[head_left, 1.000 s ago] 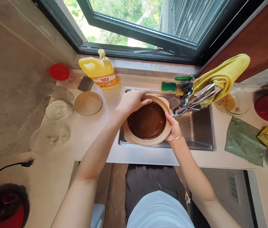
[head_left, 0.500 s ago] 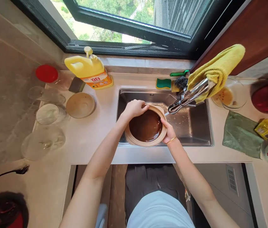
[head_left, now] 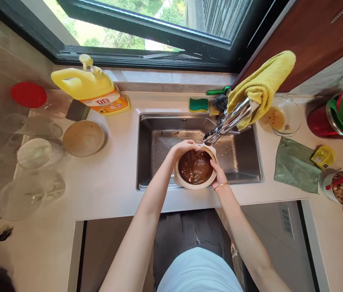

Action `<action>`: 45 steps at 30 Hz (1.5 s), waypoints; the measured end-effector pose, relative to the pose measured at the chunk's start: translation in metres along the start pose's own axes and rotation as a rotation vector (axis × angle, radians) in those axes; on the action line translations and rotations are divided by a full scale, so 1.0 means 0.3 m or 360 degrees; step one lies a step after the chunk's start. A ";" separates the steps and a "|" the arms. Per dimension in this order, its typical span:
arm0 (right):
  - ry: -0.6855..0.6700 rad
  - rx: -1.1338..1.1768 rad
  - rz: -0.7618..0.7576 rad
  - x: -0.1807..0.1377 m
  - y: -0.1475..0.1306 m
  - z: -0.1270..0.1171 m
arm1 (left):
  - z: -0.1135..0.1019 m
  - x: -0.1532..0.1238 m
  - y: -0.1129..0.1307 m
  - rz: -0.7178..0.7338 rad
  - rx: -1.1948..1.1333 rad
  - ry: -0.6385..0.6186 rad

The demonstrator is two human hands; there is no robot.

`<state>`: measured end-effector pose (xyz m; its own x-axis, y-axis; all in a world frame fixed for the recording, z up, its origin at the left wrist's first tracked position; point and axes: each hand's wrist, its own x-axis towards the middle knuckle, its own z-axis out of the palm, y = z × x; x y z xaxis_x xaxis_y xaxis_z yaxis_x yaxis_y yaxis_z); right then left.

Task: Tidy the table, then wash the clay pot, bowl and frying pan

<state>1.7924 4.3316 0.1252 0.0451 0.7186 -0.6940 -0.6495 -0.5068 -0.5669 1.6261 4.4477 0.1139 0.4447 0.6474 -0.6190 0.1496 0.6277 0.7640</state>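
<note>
A beige clay pot [head_left: 196,186] with a brown, glossy inside is held over the front of the steel sink [head_left: 241,162]. My left hand [head_left: 185,147] is closed on its far left rim, with the fingertips at the rim's back edge. My right hand [head_left: 219,175] grips the right side, the thumb over the rim and the other fingers hidden beneath. The chrome faucet [head_left: 226,123] reaches down to the pot's far edge. Water inside the pot is rippled and shows bright glints.
A yellow towel [head_left: 261,91] hangs over the faucet. Behind the sink lie a green sponge [head_left: 198,105] and a steel scourer [head_left: 220,103]. To the left stand a yellow detergent bottle [head_left: 94,91], a beige lid [head_left: 84,138] and clear containers. A green cloth [head_left: 296,166] lies right.
The pot and both hands have shifted right within the sink, bringing the pot's opening under the faucet. Its water, smooth before, is now disturbed. My view has turned slightly.
</note>
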 end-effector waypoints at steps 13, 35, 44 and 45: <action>0.0047 0.0054 -0.0008 -0.032 -0.064 -0.096 | 0.080 0.125 -0.009 -0.0063 -0.0126 -0.0287; -0.0464 -0.2650 -0.1797 0.715 -0.320 0.264 | -0.007 -0.234 -0.345 0.0718 -0.0339 0.1285; -0.0294 -0.3148 -0.1973 0.874 -0.376 0.403 | -0.049 -0.291 -0.351 0.0802 -0.0015 0.1334; -0.0312 -0.3122 -0.2017 0.884 -0.385 0.403 | -0.047 -0.287 -0.356 0.0805 -0.0012 0.1337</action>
<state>1.7876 4.6383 0.0603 -0.4324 0.8838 0.1789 0.8651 0.4626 -0.1940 1.5594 4.3308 0.0830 -0.3191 0.9359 -0.1491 0.1076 0.1921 0.9754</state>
